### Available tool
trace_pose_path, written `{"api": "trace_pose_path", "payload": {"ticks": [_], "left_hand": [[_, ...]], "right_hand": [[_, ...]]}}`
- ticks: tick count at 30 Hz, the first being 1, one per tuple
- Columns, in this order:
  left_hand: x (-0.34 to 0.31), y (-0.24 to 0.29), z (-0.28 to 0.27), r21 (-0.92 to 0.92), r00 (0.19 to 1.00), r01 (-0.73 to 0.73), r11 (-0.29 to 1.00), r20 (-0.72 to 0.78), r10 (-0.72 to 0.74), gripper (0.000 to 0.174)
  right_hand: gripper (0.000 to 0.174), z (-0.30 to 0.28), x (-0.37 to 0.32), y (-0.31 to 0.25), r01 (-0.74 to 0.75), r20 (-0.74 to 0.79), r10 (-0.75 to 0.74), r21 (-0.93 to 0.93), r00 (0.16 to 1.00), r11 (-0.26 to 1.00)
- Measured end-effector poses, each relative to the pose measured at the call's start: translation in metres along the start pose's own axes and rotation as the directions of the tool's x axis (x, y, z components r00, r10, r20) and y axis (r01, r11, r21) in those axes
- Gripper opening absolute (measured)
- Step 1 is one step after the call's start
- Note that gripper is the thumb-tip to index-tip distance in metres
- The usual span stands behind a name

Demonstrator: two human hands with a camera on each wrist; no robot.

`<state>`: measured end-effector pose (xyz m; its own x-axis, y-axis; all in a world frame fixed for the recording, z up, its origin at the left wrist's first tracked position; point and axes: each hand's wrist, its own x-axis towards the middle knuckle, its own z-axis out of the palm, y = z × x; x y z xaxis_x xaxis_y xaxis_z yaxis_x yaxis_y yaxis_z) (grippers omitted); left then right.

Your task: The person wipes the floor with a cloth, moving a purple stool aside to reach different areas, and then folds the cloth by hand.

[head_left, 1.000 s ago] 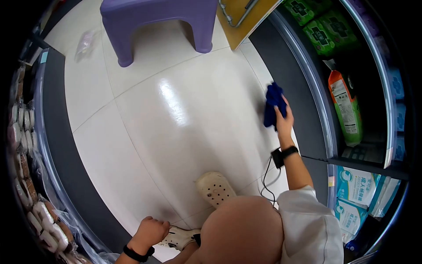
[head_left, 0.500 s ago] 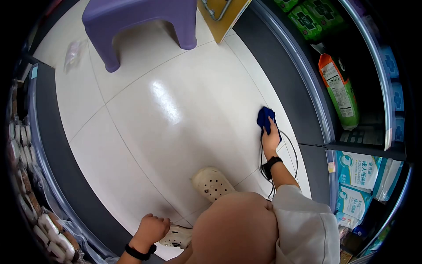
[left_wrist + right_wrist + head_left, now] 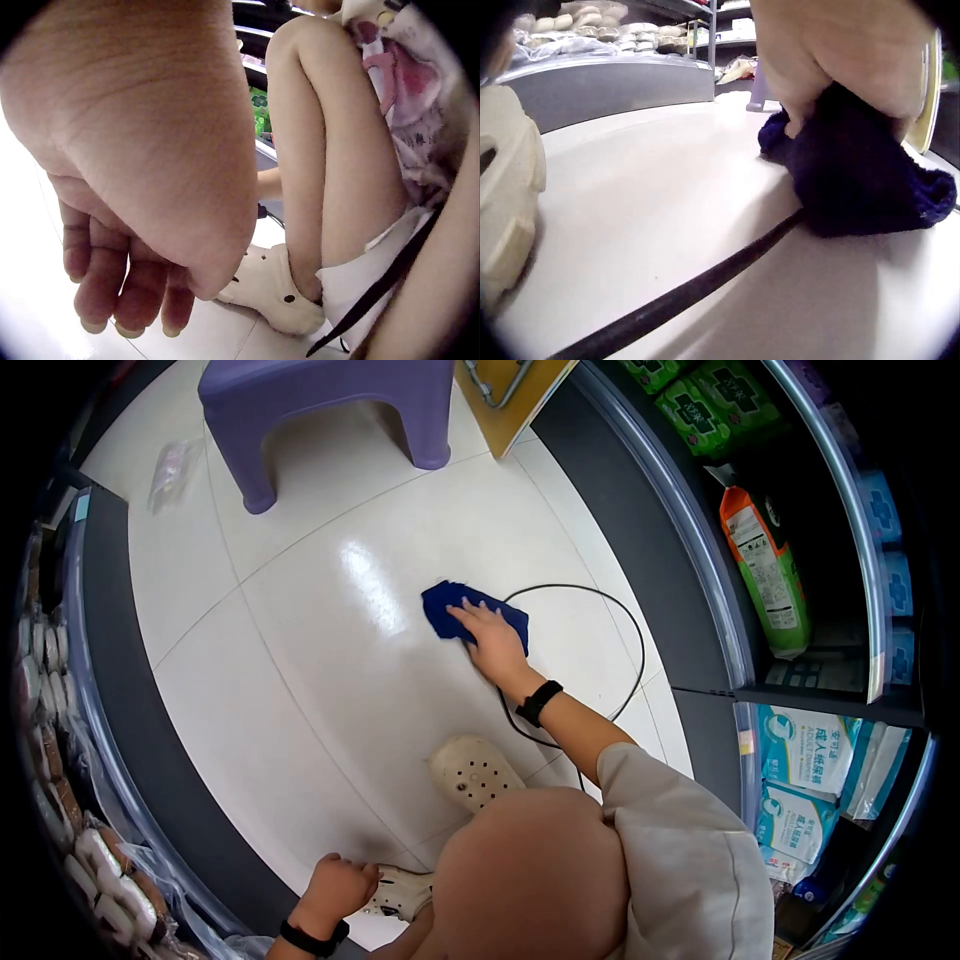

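- The right hand (image 3: 498,645) lies over the dark blue cloth (image 3: 512,620), its fingers spread and extended on top, pressing it to the pale tiled floor (image 3: 300,650).
- The cloth is flat on the floor in the head view; the right wrist view shows it bunched and raised near the thumb, with its edges touching the tiles.
- A thin black cable (image 3: 641,650) curves in a wide loop across the floor, from the cloth round to the right forearm; the right wrist view shows it meeting the cloth's lower edge.
- The left hand (image 3: 340,887) is apart from the cloth, above a cream clog (image 3: 402,893). Its fingers are released, loosely bent and holding nothing.
- Black bands circle both wrists.
- The other cream clog (image 3: 475,772) stands on the floor, nearer the cloth.
- A purple stool (image 3: 320,388) stands beyond the cloth, with a yellowish board (image 3: 500,415) beside it and a clear wrapper (image 3: 170,472) on the tiles to its left.
- The right-hand shelving holds green packs (image 3: 715,405), an orange-and-green bag (image 3: 768,575) and blue-and-white packs (image 3: 812,750).
- Plastic-wrapped goods (image 3: 115,880) fill the left-hand shelving.
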<state>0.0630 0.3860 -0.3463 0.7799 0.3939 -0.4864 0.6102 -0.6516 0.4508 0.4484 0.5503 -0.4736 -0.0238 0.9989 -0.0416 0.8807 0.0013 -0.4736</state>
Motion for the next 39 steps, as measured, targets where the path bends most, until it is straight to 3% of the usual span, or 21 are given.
{"api": "trace_pose_path", "payload": {"ticks": [3,4,8,11,13,15,16,17,18,19,22,24,27,29,33,34,35,36,37,38,39], "left_hand": [[-0.001,-0.001,-0.008,-0.002,1.0,0.01,1.0,-0.022,-0.01,0.022],[-0.001,-0.001,-0.01,-0.008,1.0,0.019,1.0,-0.024,-0.02,0.022],[0.0,-0.006,-0.011,-0.009,0.996,-0.01,1.0,-0.083,0.009,0.021],[0.013,-0.016,-0.014,-0.029,0.995,-0.075,0.997,-0.07,0.073,0.02],[0.034,-0.026,-0.022,-0.008,0.989,-0.143,0.99,-0.047,0.143,0.02],[0.065,-0.034,-0.031,-0.03,0.923,-0.284,0.958,-0.279,0.265,0.02],[0.083,-0.035,-0.038,-0.009,0.917,-0.324,0.946,-0.246,0.312,0.02],[0.101,-0.033,-0.045,0.012,0.908,-0.367,0.93,-0.21,0.361,0.021],[0.118,-0.029,-0.051,0.043,0.858,-0.431,0.902,-0.291,0.424,0.022],[0.131,-0.021,-0.056,0.075,0.794,-0.493,0.867,-0.368,0.483,0.022],[0.152,0.007,-0.07,0.055,0.71,-0.649,0.759,-0.314,0.63,0.025],[0.153,0.023,-0.061,0.039,0.683,-0.702,0.711,-0.249,0.687,0.026],[0.144,0.035,-0.046,0.049,0.655,-0.744,0.666,-0.139,0.743,0.026],[0.138,0.034,-0.038,0.082,0.662,-0.739,0.669,-0.099,0.743,0.026],[0.121,0.04,-0.036,0.149,0.773,-0.625,0.766,-0.016,0.634,0.017],[0.113,0.04,-0.041,0.176,0.809,-0.583,0.793,0.044,0.586,0.015],[0.104,0.039,-0.043,0.177,0.851,-0.52,0.836,0.025,0.524,0.014],[0.093,0.036,-0.044,0.185,0.889,-0.451,0.873,0.009,0.458,0.014],[0.083,0.032,-0.045,0.197,0.923,-0.376,0.905,-0.006,0.385,0.013],[0.072,0.027,-0.042,0.211,0.939,-0.324,0.922,-0.05,0.341,0.018],[0.059,0.025,-0.037,0.214,0.95,-0.271,0.938,-0.098,0.297,0.023]], "right_hand": [[0.049,-0.014,-0.001,0.004,0.004,-0.04,0.012,0.386,0.999,0.923],[0.045,-0.03,-0.004,-0.003,-0.087,-0.1,0.151,0.471,0.983,0.878],[0.043,-0.108,-0.045,0.03,-0.156,-0.229,0.399,0.666,0.888,0.729],[0.047,-0.227,-0.122,0.03,-0.238,-0.256,0.484,0.627,0.837,0.742],[0.05,-0.318,-0.2,0.012,-0.384,-0.249,0.512,0.422,0.822,0.821],[0.052,-0.409,-0.3,-0.026,-0.542,-0.292,0.554,0.128,0.78,0.831],[0.052,-0.448,-0.351,-0.061,-0.634,-0.349,0.639,0.147,0.685,0.76],[0.054,-0.481,-0.397,-0.1,-0.641,-0.366,0.648,0.161,0.668,0.751],[0.054,-0.501,-0.434,-0.142,-0.676,-0.421,0.66,0.136,0.622,0.724],[0.054,-0.518,-0.464,-0.179,-0.715,-0.504,0.65,0.088,0.568,0.693],[0.053,-0.559,-0.519,-0.279,-0.824,-0.768,0.503,-0.057,0.398,0.564],[0.052,-0.577,-0.527,-0.321,-0.864,-0.877,0.347,-0.135,0.332,0.485],[0.051,-0.592,-0.508,-0.343,-0.869,-0.923,0.153,-0.264,0.354,0.419],[0.051,-0.586,-0.479,-0.327,-0.833,-0.898,0.086,-0.36,0.432,0.42],[0.05,-0.511,-0.378,-0.204,-0.612,-0.633,0.242,-0.467,0.736,0.639],[0.049,-0.471,-0.348,-0.159,-0.482,-0.514,0.25,-0.387,0.82,0.786],[0.049,-0.431,-0.319,-0.123,-0.561,-0.466,0.38,-0.351,0.799,0.75],[0.05,-0.397,-0.306,-0.053,-0.459,-0.394,0.324,-0.321,0.86,0.829],[0.051,-0.354,-0.28,-0.017,-0.426,-0.346,0.394,-0.018,0.851,0.904],[0.05,-0.311,-0.265,0.031,-0.325,-0.342,0.368,0.179,0.865,0.929],[0.05,-0.272,-0.253,0.072,-0.258,-0.375,0.302,0.163,0.876,0.952]]}}
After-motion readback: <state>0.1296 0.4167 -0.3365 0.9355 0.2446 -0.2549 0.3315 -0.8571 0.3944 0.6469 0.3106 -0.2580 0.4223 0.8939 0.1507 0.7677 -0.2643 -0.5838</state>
